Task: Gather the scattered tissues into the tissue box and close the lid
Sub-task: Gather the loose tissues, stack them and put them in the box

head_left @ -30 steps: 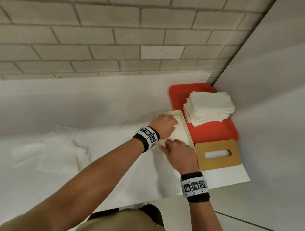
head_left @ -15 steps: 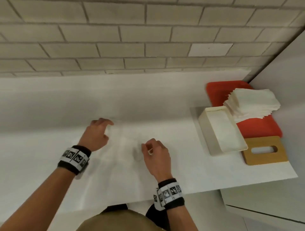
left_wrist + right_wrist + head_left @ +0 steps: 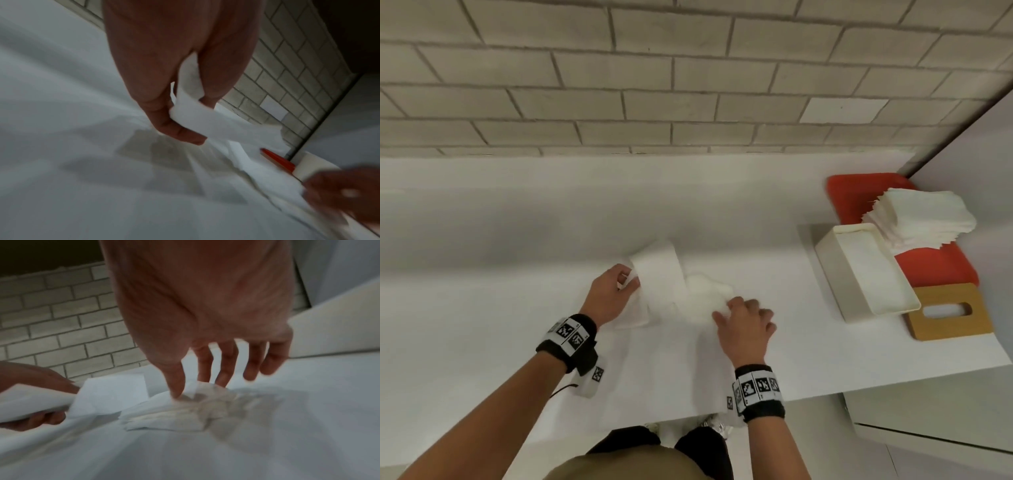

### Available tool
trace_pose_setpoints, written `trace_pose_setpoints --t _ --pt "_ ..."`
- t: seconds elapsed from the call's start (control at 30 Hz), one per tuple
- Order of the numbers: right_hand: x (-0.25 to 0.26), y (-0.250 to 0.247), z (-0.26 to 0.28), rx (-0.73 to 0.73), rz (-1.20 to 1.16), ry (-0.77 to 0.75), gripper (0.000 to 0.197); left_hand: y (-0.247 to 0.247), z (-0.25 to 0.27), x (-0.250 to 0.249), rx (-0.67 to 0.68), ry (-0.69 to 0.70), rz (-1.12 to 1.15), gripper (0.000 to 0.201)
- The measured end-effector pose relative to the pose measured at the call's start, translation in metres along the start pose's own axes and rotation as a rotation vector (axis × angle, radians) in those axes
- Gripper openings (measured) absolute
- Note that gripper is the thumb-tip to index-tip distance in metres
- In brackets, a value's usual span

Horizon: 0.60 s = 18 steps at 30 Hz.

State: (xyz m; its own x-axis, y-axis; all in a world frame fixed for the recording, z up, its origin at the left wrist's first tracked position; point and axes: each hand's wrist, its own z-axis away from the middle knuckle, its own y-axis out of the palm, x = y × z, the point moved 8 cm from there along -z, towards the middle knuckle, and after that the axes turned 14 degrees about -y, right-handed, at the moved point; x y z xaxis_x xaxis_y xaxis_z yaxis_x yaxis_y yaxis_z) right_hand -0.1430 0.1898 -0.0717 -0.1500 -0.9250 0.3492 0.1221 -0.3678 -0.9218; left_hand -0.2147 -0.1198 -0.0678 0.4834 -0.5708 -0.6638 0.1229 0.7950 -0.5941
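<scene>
Loose white tissues (image 3: 657, 274) lie mid-table. My left hand (image 3: 628, 281) pinches one sheet's edge, and the sheet curls upward; the left wrist view shows this tissue (image 3: 222, 126) between thumb and fingers of the left hand (image 3: 195, 120). My right hand (image 3: 736, 305) gathers a crumpled bunch (image 3: 705, 294). In the right wrist view the right hand (image 3: 191, 387) pinches that bunch (image 3: 185, 415) between thumb and fingers. The cream tissue box (image 3: 835, 267) stands open at the right with tissue inside. Its wooden slotted lid (image 3: 928, 325) lies flat beside it.
A red tray (image 3: 859, 195) at the back right carries a neat stack of tissues (image 3: 921, 219). A brick wall runs behind the white table (image 3: 482, 274), and a white panel closes off the right side. The table's front edge is near my body.
Both hands left the box and moved left to the loose tissues. Since half a second ago the left hand has lifted a sheet's edge and the right hand has bunched tissues together.
</scene>
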Motion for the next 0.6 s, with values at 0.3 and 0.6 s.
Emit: trace_pose_setpoints --t 0.3,0.6 --pt "0.109 0.013 -0.084 0.026 -0.265 -0.181 0.083 0.013 0.016 0.034 0.043 -0.114 0.228 0.057" --pt "0.126 0.029 -0.121 0.204 -0.326 -0.276 0.059 0.015 0.013 0.055 -0.040 -0.288 0.406 0.019"
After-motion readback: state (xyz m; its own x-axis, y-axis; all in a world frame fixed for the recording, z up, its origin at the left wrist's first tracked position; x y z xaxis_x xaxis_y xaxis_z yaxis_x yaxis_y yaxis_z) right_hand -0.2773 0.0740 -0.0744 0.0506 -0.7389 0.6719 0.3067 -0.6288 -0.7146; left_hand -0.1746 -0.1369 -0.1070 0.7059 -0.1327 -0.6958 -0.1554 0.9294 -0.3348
